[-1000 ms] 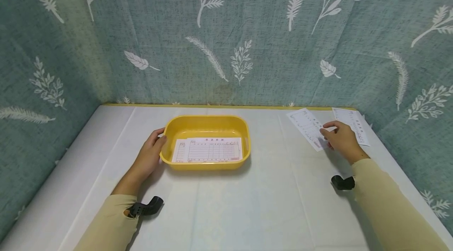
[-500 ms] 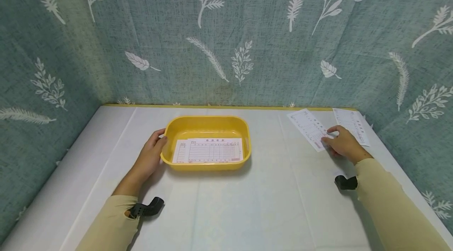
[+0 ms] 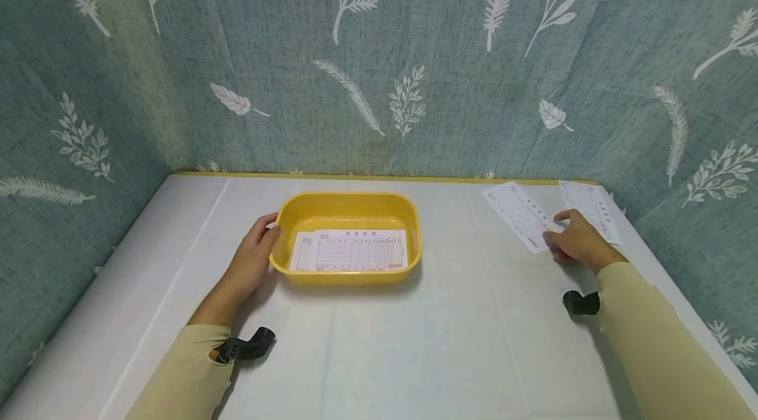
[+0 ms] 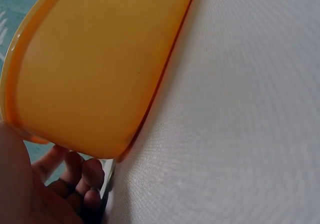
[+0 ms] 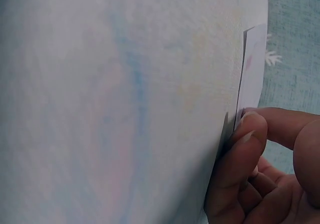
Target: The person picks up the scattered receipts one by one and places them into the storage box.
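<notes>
The two hands were held well apart. By the left hand point(image 3: 254, 257), a yellow, rounded-rectangular plastic tray point(image 3: 345, 279) was gripped at its left end, the thumb placed at the rim. By the right hand point(image 3: 576, 242), well to the right of the tray, the near end of a white, printed rectangular paper slip point(image 3: 515, 212) was touched; whether it was pinched cannot be told. A second white printed slip point(image 3: 589, 206) was laid farther right of the tray. Inside the tray, white paper forms point(image 3: 360, 252) ruled in red were overlapped. Beneath the tray, a white cloth point(image 3: 414, 347) was spread; behind it, grey-green fabric point(image 3: 266, 25) with white leaf prints was hung.
</notes>
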Demonstrator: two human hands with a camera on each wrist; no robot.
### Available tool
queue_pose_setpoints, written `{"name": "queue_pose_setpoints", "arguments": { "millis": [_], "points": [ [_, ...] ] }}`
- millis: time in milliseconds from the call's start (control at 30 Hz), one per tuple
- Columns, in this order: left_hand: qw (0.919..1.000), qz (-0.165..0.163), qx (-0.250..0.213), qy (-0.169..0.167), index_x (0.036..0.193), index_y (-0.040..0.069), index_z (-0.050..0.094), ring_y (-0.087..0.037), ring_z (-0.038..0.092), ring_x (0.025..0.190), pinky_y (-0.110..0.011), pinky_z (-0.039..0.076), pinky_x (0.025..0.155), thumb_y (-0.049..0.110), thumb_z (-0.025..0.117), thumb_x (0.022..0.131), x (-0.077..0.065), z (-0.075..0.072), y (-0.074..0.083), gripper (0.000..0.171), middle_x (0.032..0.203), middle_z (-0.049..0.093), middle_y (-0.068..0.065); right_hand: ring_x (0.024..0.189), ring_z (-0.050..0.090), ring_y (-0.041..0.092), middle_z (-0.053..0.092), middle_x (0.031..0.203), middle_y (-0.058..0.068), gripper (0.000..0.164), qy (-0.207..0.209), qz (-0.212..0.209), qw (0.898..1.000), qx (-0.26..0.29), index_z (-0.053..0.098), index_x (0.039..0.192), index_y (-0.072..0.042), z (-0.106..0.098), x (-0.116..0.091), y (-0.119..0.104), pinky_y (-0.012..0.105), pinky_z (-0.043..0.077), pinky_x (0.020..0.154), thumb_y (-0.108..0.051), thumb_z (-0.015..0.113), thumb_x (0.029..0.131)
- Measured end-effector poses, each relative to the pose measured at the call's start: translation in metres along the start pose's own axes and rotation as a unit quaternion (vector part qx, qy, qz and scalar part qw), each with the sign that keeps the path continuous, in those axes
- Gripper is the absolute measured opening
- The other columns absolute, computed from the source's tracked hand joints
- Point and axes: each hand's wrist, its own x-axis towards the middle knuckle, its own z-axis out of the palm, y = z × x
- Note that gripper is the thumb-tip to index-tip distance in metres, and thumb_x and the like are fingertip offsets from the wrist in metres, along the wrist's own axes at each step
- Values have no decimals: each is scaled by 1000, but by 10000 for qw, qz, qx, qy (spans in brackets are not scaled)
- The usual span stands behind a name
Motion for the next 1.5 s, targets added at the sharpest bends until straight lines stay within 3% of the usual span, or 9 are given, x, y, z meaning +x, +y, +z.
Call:
{"name": "queue_pose_setpoints", "arguments": {
  "millis": [633,1200,1500],
  "points": [
    [10000,-61,16,-7,154,10,34,-20,50,96,-21,40,81,38,29,108,1,0,1,54,112,53,-17,57,60,11,59,76,6,71,59,491,9984,291,13,151,10,-1,3,2,27,55,59,-17,56,100],
    [9999,-101,-21,-5,154,13,34,-23,50,101,-22,39,85,39,30,108,1,-1,0,53,116,54,-18,59,59,12,59,79,7,67,67,469,9986,234,19,148,7,0,-3,-2,28,55,60,-21,57,100],
    [9999,-95,-34,-40,154,13,33,-22,49,100,-22,38,85,38,29,108,2,-1,0,53,114,53,-17,61,62,13,56,79,7,61,35,365,9987,346,17,148,9,-1,0,2,28,56,61,-14,48,101]
  ]
}}
